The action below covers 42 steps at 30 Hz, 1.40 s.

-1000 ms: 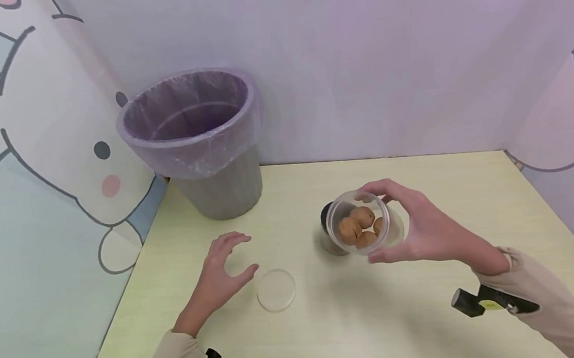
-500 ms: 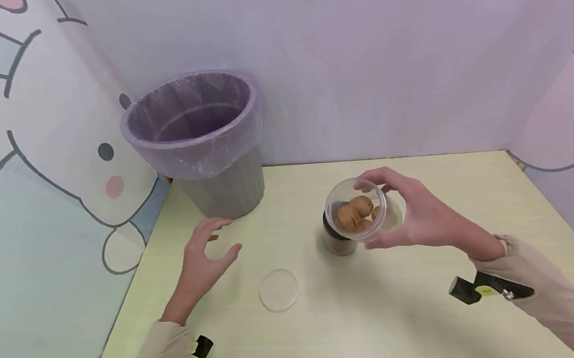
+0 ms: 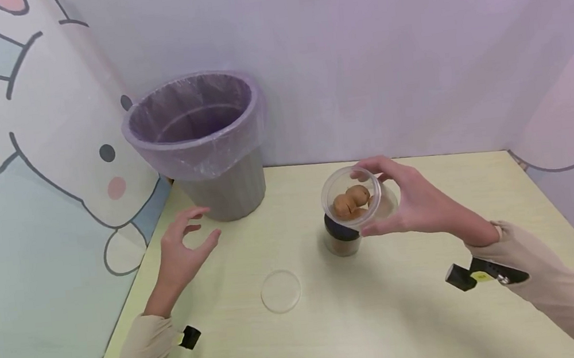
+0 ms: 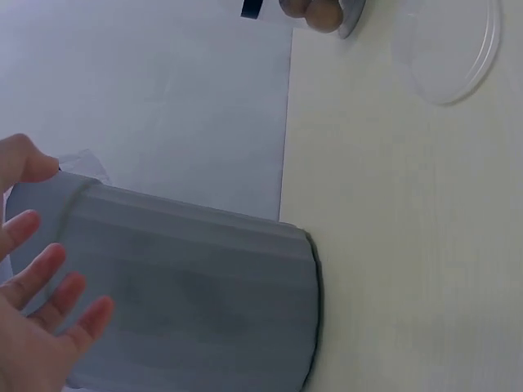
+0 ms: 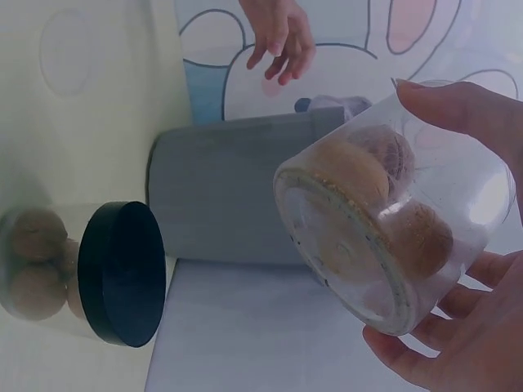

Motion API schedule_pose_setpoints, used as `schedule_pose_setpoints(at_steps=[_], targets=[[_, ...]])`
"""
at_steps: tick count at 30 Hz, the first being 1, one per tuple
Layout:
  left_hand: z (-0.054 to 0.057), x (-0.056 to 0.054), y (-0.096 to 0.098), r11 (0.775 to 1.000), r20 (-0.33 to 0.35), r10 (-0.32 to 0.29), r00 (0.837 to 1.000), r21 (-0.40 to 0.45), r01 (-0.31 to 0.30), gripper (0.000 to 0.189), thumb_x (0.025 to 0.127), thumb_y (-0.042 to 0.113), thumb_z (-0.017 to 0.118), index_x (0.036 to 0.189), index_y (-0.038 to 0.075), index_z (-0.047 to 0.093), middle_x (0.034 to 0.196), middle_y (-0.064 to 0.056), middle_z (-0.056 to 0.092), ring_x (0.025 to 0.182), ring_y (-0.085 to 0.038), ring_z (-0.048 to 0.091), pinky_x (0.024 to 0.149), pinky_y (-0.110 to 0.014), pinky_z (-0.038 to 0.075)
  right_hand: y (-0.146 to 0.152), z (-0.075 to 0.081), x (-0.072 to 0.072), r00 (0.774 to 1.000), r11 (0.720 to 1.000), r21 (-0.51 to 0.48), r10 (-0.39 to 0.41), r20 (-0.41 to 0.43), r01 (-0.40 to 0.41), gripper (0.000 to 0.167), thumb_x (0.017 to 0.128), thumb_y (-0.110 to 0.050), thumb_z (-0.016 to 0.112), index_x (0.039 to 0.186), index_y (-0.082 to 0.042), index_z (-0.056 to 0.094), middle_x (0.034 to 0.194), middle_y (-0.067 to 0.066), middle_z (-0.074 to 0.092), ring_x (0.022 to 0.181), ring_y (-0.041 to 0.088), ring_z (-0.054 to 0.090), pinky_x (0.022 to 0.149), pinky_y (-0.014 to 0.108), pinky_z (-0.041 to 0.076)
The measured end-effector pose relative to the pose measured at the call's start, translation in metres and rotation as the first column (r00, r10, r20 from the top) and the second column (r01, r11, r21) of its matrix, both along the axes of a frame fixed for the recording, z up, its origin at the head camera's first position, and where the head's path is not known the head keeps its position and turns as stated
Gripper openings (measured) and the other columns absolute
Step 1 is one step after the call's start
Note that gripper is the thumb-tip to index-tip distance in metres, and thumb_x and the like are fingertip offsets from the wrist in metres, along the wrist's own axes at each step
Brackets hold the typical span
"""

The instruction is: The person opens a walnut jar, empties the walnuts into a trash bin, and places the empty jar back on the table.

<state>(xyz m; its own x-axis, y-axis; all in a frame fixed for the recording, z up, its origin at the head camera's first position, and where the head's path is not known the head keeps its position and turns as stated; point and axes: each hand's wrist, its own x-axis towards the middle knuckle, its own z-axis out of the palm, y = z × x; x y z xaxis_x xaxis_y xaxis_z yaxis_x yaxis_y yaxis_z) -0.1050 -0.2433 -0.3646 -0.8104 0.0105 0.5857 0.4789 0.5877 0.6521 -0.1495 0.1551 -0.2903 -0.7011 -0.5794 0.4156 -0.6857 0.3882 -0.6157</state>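
Gripped in my right hand (image 3: 419, 204) is a clear plastic jar (image 3: 385, 206), lidless and tilted, its mouth towards the head camera. Several round brown nuts (image 3: 357, 195), walnuts by their look, lie inside it. Thumb and fingers go round its sides; in the right wrist view the jar's base (image 5: 339, 249) shows. Below it in the head view, a second jar (image 3: 344, 247) with a black lid (image 3: 340, 229) stands on the table, also holding brown nuts. My left hand (image 3: 178, 264) hovers left of a clear round lid (image 3: 281, 291), fingers loosely curved around nothing.
A grey waste bin (image 3: 226, 190) with a clear liner (image 3: 202, 158) over its rim stands at the back left of the pale table (image 3: 332, 324). A wall (image 3: 359, 68) rises behind the table. Cartoon-printed panels (image 3: 69, 131) flank both sides.
My right hand has raised the open jar and carried it slightly away from me, uncovering more of the black-lidded jar. My left hand has moved left and away from the loose lid, towards the bin.
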Motion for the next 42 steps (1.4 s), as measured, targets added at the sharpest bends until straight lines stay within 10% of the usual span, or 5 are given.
schedule_pose_setpoints(at_steps=[15, 42], targets=[[0.044, -0.007, -0.017, 0.995, -0.092, 0.06, 0.994, 0.08, -0.052, 0.04, 0.073, -0.014, 0.068, 0.112, -0.012, 0.057, 0.109, -0.024, 0.057, 0.101, -0.013, 0.052, 0.082, -0.019, 0.046, -0.007, 0.007, -0.015, 0.999, 0.999, 0.03, -0.027, 0.029, 0.026, 0.086, 0.054, -0.026, 0.093, 0.128, -0.012, 0.05, 0.116, -0.007, 0.058, 0.108, 0.012, 0.053, 0.087, 0.034, 0.042], [0.076, -0.027, -0.032, 0.986, -0.183, 0.143, 0.973, 0.117, -0.123, 0.038, 0.077, -0.005, 0.067, 0.113, -0.012, 0.057, 0.111, -0.02, 0.057, 0.102, -0.019, 0.051, 0.083, -0.019, 0.045, -0.023, 0.028, -0.045, 0.998, 0.997, 0.053, -0.059, -0.005, 0.059, 0.086, 0.051, -0.028, 0.094, 0.123, -0.012, 0.05, 0.113, -0.005, 0.06, 0.103, 0.011, 0.053, 0.087, 0.037, 0.038]])
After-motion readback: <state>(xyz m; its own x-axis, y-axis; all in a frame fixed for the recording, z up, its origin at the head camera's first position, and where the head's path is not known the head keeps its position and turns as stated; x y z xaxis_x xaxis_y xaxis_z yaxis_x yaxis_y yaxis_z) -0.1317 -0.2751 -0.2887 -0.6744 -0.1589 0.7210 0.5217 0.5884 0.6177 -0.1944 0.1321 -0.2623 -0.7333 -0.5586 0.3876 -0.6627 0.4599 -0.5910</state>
